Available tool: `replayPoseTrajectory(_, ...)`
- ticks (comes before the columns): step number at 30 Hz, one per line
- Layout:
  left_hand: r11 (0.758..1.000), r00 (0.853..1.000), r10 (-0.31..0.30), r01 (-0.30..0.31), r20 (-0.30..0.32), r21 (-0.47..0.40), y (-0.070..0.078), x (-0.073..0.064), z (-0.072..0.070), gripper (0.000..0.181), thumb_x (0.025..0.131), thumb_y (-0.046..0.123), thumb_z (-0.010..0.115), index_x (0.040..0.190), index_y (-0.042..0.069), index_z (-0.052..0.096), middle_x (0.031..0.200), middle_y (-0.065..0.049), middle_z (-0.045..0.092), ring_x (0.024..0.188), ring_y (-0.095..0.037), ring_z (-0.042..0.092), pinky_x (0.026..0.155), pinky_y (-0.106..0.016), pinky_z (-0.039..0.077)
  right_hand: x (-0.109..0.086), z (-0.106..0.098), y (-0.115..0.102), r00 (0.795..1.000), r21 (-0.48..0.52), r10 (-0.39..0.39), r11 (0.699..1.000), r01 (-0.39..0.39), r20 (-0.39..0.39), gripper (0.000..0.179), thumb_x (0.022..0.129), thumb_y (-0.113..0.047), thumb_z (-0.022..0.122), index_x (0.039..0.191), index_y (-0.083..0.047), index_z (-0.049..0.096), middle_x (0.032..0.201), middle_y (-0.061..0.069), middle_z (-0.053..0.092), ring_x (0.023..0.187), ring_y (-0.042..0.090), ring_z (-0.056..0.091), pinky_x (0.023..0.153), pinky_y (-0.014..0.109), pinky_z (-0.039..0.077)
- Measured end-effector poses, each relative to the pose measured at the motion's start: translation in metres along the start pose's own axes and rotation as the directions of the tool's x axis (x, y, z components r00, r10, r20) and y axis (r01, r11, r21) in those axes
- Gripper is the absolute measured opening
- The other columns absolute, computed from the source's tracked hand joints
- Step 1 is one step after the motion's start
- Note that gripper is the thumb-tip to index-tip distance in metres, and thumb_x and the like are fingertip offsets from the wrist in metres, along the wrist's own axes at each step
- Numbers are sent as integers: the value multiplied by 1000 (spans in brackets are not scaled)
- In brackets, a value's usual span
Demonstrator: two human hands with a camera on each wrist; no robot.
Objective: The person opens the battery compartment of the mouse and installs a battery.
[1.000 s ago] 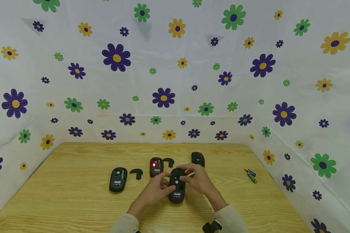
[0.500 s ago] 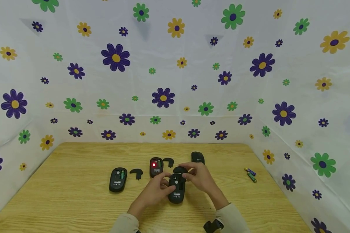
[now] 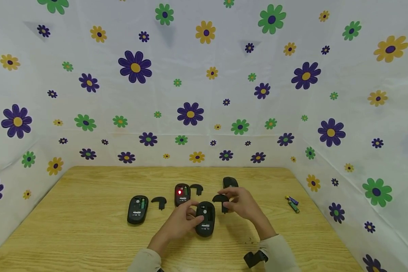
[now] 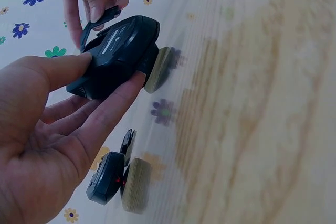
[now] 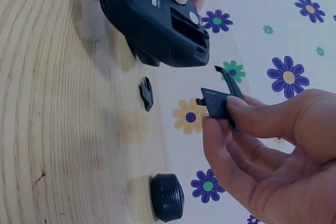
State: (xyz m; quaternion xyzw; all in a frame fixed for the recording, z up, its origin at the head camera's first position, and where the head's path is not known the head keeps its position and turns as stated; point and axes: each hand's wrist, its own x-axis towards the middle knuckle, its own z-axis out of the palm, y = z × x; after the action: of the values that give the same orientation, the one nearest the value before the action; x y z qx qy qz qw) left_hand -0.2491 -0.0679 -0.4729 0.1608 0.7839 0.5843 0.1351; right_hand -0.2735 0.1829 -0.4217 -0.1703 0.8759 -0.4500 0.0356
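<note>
My left hand (image 3: 180, 223) holds a black computer mouse (image 3: 205, 229) by its sides, underside up, close over the table. Its battery slot is uncovered and looks bare in the right wrist view. To the right of that mouse, my right hand (image 3: 243, 204) pinches a black battery cover (image 3: 220, 198) between thumb and fingers. The cover has a curved end and a flat tongue (image 5: 214, 103) with a small tab. It is apart from the mouse in the head view.
Two more upturned mice lie at the left, one (image 3: 134, 216) and another with a red light (image 3: 182, 202), both with batteries showing. Beside them lie loose covers (image 3: 160, 201) (image 3: 198, 188). An upright mouse (image 3: 229, 181) is behind my right hand. Batteries (image 3: 293, 207) lie on the table's (image 3: 88, 226) right.
The battery cover has come off the mouse and moved to the right in my right hand. My left hand still holds the mouse in nearly the same place.
</note>
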Motion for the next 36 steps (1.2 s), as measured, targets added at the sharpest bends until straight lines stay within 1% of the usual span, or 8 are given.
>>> replayPoseTrajectory(5, 1000, 1000, 6, -6, -6, -9, -1, 0, -1, 56, 99, 19, 71, 147, 0, 48, 112, -18, 70, 97, -25, 75, 69, -37, 67, -2, 0, 1, 997, -11, 73, 997, -73, 31, 34, 89, 12, 71, 119, -3, 73, 104, 20, 69, 73, 18, 72, 65, 36, 66)
replayPoseTrajectory(9, 1000, 1000, 8, -8, -6, -19, -2, 0, -1, 56, 100, 19, 70, 148, 1, 48, 113, -18, 70, 98, -25, 75, 69, -37, 67, -3, 1, 3, 990, -42, 128, 991, -125, 55, 33, 87, 11, 74, 115, -5, 74, 106, 20, 70, 74, 18, 71, 64, 35, 66)
replayPoseTrajectory(13, 1000, 1000, 11, -11, -2, -25, -3, 0, -2, 56, 100, 19, 70, 147, 1, 48, 112, -17, 70, 97, -25, 75, 70, -37, 67, -3, 3, 8, 986, -54, 146, 988, -141, 86, 32, 86, 12, 74, 114, -3, 74, 104, 20, 70, 73, 18, 72, 64, 34, 66)
replayPoseTrajectory(19, 999, 1000, 11, -11, 2, -32, -3, 0, -3, 56, 100, 19, 70, 147, 1, 47, 112, -18, 71, 99, -26, 75, 70, -38, 67, -2, 7, 14, 976, -6, 173, 985, -173, 135, 31, 84, 14, 73, 112, 0, 73, 101, 21, 68, 69, 19, 71, 63, 36, 66)
replayPoseTrajectory(23, 999, 1000, 15, -15, 3, -37, -4, 1, -3, 56, 100, 19, 70, 147, 0, 47, 112, -18, 71, 99, -26, 75, 71, -38, 67, -2, 11, 15, 972, -22, 196, 981, -195, 133, 30, 84, 14, 74, 110, -1, 74, 99, 19, 67, 70, 19, 69, 63, 36, 66)
replayPoseTrajectory(30, 999, 1000, 18, -18, 3, -34, -5, 1, -3, 56, 100, 19, 70, 147, 0, 47, 111, -17, 71, 100, -27, 75, 72, -37, 67, -3, 16, 17, 965, -78, 225, 973, -217, 131, 30, 82, 13, 76, 107, -4, 75, 93, 14, 66, 71, 19, 68, 62, 34, 65)
replayPoseTrajectory(36, 999, 1000, 13, -13, 3, -37, -5, 1, -3, 56, 100, 19, 70, 147, 0, 47, 112, -17, 71, 101, -27, 75, 72, -37, 67, -3, 19, 18, 959, -87, 252, 966, -242, 130, 30, 82, 13, 76, 107, -3, 75, 91, 14, 67, 69, 20, 70, 61, 34, 65)
